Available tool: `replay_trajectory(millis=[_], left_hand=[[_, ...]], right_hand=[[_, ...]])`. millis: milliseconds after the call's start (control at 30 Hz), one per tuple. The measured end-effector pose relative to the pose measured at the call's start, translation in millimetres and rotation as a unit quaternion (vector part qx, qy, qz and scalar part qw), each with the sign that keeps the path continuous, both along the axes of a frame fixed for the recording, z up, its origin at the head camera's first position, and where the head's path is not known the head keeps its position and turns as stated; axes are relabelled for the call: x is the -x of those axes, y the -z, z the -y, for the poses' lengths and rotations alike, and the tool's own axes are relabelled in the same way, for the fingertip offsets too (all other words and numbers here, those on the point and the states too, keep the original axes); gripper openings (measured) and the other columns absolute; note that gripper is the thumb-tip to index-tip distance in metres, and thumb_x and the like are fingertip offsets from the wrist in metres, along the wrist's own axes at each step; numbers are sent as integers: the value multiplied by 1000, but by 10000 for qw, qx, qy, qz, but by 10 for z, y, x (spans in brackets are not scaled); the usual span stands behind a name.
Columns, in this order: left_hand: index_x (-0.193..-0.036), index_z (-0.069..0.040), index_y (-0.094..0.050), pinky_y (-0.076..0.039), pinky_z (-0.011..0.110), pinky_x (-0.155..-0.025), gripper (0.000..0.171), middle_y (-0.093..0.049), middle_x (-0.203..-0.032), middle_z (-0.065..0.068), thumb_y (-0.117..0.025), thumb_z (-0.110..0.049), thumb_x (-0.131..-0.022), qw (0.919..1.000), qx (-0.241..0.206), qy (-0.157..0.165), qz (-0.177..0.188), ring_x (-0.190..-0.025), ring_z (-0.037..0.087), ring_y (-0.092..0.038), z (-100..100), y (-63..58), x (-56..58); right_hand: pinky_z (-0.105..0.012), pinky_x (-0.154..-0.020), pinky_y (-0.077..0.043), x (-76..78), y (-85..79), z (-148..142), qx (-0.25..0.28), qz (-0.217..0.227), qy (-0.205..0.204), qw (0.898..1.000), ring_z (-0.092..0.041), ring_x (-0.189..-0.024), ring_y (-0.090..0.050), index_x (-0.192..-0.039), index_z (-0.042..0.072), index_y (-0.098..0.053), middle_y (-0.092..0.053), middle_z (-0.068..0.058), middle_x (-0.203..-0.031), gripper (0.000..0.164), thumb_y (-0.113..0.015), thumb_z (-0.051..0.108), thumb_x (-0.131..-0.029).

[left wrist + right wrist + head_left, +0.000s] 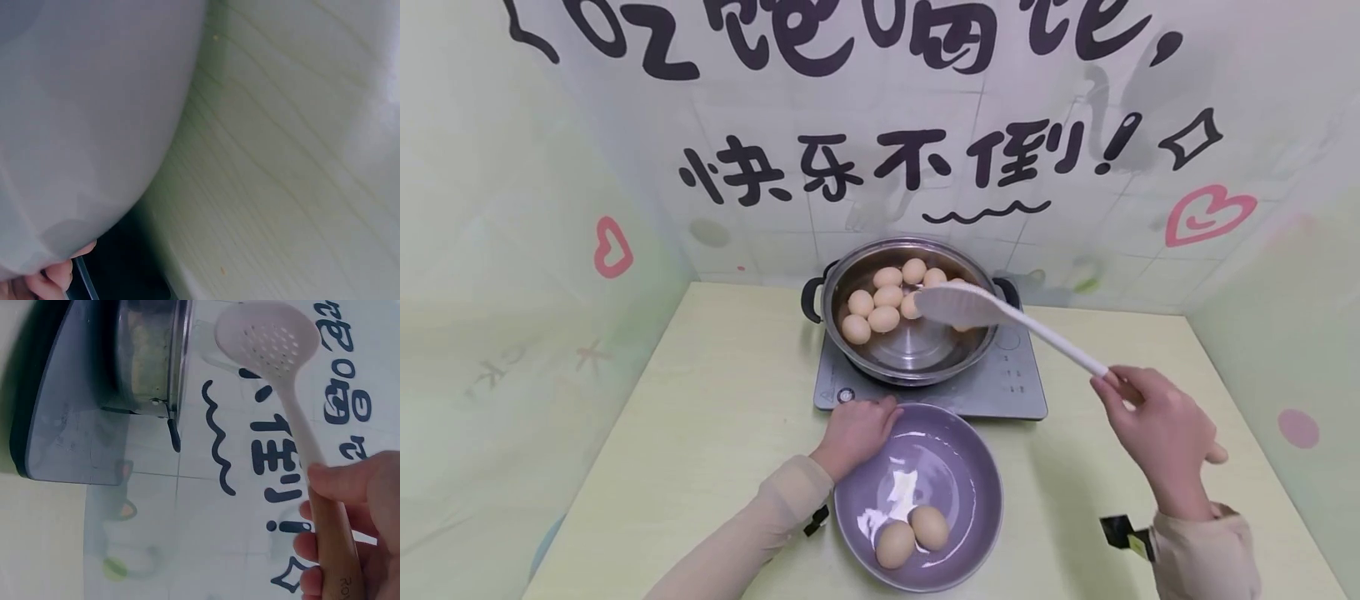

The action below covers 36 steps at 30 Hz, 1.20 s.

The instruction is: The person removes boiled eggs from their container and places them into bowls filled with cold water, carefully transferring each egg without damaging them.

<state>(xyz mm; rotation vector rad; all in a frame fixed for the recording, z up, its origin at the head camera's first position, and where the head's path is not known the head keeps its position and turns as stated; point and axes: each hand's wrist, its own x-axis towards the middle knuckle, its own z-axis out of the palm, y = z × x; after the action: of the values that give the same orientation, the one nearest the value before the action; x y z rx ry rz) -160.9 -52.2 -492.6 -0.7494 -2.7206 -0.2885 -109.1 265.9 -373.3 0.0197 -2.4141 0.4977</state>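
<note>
My right hand [1167,429] grips a slotted spoon [961,306] with a pale pink head. In the right wrist view its wooden handle [334,550] lies under my thumb with fingers wrapped round it, and holes show in the spoon head. That head is above the right side of a steel pot [907,375], overlapping some of the several brown eggs [883,318] there. My left hand [859,432] holds the upper left rim of a purple bowl [962,487]; curled fingers [57,275] show beneath it in the left wrist view. Two eggs [895,544] lie in the bowl.
The pot stands on a grey induction cooker [1011,392] at the back of a pale wooden table [715,433]. Black side handles [809,300] stick out from the pot. Behind it rises a wall [760,250] with black lettering, and patterned sheets flank both sides.
</note>
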Motion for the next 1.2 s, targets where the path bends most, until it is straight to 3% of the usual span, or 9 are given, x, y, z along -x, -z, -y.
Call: replay_trajectory(millis=[167, 333, 467, 533, 867, 1200], left_hand=[[-72, -15, -52, -35, 30, -38, 26, -50, -49, -1, -52, -33, -90, 9999, 48, 9, -109, -44, 20, -54, 10, 12, 6], [-72, -15, -52, -34, 29, -38, 26, -50, -48, -1, -53, -33, -90, 9999, 38, 42, -86, -43, 20, -53, 1, 8, -4], [-72, -15, -52, -34, 29, -38, 26, -51, -48, -1, -53, -32, -90, 9999, -13, 57, -125, -44, 20, -53, -1, 0, -7], [-72, -15, -52, -34, 29, -38, 26, -51, -48, -1, -53, -33, -90, 9999, -30, 46, -115, -44, 20, -54, 2, -5, -8], [-71, -15, -51, -33, 30, -37, 25, -51, -48, -1, -54, -32, -89, 9997, -27, 9, -222, -44, 20, -54, 8, 24, 1], [-71, -14, -51, -34, 31, -38, 26, -52, -48, 0, -54, -32, -90, 9995, -86, 72, -283, -45, 22, -55, 6, 10, 0]], right_hand=[[-37, -55, -10, 326, 79, 106, 14, -779, 264, 9966, -25, -53, -50, -82, 9, -71, -61, -7, -66, 12, -73, 17, -73], [-49, -58, -5, 443, 135, 149, -191, -1067, 339, 9935, -30, -51, -47, -78, 11, -71, -57, -8, -63, 9, -73, 17, -72], [-54, -51, -21, 470, 140, 153, -474, -1233, 328, 9907, -33, -49, -47, -76, 11, -71, -57, -10, -62, 8, -74, 15, -70], [-50, -44, -26, 481, 128, 150, -617, -1295, 336, 9891, -32, -49, -48, -76, 10, -71, -57, -10, -62, 9, -74, 15, -69], [-42, -42, -27, 395, 82, 115, -1201, -1094, 191, 9865, -28, -45, -43, -67, 10, -68, -48, -6, -54, 5, -73, 11, -68], [-37, -40, -26, 270, -26, 77, -1459, -744, -132, 9864, -22, -43, -43, -66, 11, -68, -49, -2, -52, 7, -75, 12, -65]])
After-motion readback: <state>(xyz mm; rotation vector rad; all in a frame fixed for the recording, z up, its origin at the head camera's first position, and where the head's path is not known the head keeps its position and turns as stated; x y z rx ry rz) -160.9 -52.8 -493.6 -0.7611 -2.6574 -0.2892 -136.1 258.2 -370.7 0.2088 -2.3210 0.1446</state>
